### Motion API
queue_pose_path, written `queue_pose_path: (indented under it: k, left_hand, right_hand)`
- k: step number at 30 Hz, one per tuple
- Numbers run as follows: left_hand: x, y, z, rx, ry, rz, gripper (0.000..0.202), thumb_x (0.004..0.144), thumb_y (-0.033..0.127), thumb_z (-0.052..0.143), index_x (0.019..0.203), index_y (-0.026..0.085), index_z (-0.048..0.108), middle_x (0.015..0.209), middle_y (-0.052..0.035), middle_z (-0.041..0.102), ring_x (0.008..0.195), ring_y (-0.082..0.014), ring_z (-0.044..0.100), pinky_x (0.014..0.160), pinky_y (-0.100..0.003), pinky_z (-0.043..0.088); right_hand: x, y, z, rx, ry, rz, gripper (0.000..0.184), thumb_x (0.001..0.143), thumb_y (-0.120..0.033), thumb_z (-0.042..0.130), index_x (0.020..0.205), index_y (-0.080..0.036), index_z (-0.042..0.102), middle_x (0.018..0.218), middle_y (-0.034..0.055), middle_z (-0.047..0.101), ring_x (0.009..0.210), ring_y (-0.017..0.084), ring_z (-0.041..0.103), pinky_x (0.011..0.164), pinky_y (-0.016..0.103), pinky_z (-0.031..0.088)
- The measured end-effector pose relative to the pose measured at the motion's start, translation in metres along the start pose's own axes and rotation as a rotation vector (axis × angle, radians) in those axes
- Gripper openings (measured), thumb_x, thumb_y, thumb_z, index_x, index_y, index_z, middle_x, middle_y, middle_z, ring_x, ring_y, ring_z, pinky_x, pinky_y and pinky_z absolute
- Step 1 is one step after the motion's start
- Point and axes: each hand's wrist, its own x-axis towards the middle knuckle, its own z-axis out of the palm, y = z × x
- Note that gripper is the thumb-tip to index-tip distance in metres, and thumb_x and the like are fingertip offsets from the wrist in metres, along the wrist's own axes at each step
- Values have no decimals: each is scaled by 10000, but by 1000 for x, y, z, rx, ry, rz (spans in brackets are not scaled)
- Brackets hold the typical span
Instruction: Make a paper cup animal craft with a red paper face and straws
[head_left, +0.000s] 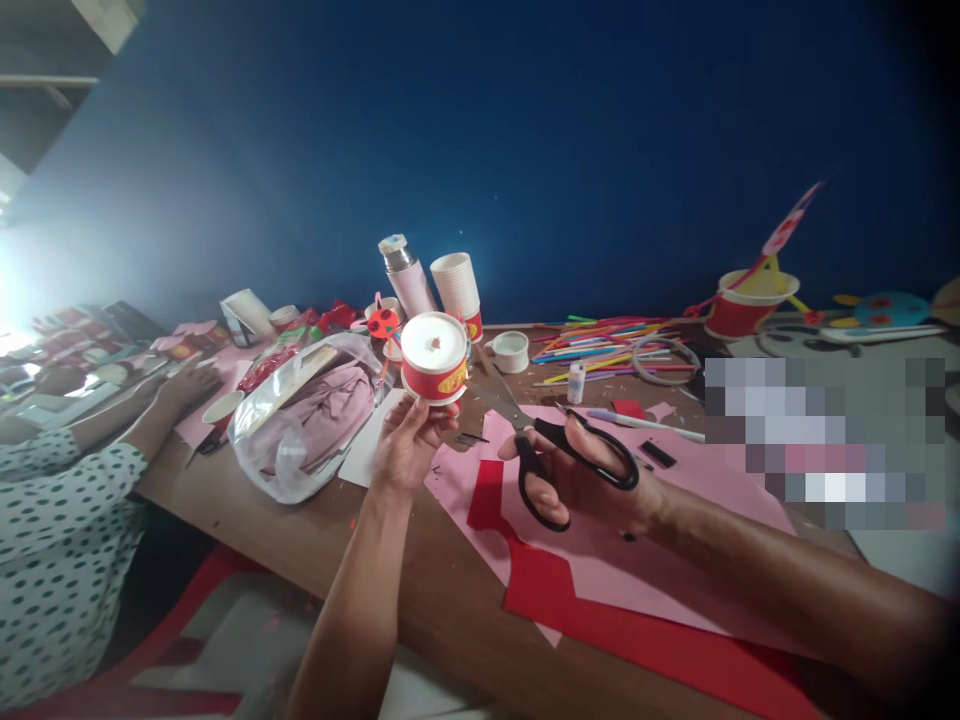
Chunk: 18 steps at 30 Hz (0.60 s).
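My left hand holds a white paper cup with a red band and yellow label up by its lower rim, fingertips against the side. The cup's white end faces upward and has a small pinkish mark at its centre. My right hand grips black-handled scissors, whose metal blades point up and left, close to the cup. Beneath that hand lie pink paper and red paper on the wooden table.
A co-worker's arm in a dotted sleeve reaches in at the left. A plastic bag with pink cloth, a flask, stacked paper cups, coloured straws and a decorated red cup stand along the table. A pixelated patch hides the right.
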Motion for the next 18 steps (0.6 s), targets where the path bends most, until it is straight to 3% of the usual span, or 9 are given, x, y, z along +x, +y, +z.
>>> queue_pose_path:
  k: [4,7,11,14,18]
  left_hand:
    - [-1,4,1,1,-1,-12,172,669,193,712,829,162,659,715,-46,701,663,-160,659,566,-239,529]
    - [0,8,0,-53,66,-42,296,634,165,705,923,154,640,805,-59,702,704,-199,667,549,-267,541]
    - [2,16,-1,-200,161,-205,307,748,335,600,994,153,618,877,-75,698,762,-235,664,556,-321,553]
    - [1,20,-1,-214,122,-320,423,801,465,510,1038,128,606,893,-96,696,771,-246,659,601,-371,557]
    - [-1,19,1,-120,14,-320,574,757,556,532,1092,94,585,980,-134,680,867,-272,647,673,-381,550]
  right_hand:
    - [-2,-12,1,-494,60,-45,521,836,-535,466,1127,-107,519,654,4,519,568,116,477,570,268,379]
    - [-4,-23,1,-890,157,-72,406,804,-424,559,1095,-142,550,723,12,554,646,129,500,602,259,393]
    - [-5,-31,-8,-1431,203,-209,432,765,-412,604,1117,-168,557,806,38,621,674,147,532,609,258,382]
    - [-5,-32,-19,-1758,243,-347,468,773,-396,578,1179,-166,536,807,57,656,732,187,576,683,299,378]
    - [-4,-32,-31,-1982,245,-422,402,762,-263,537,1152,-166,558,999,100,664,872,215,600,790,337,353]
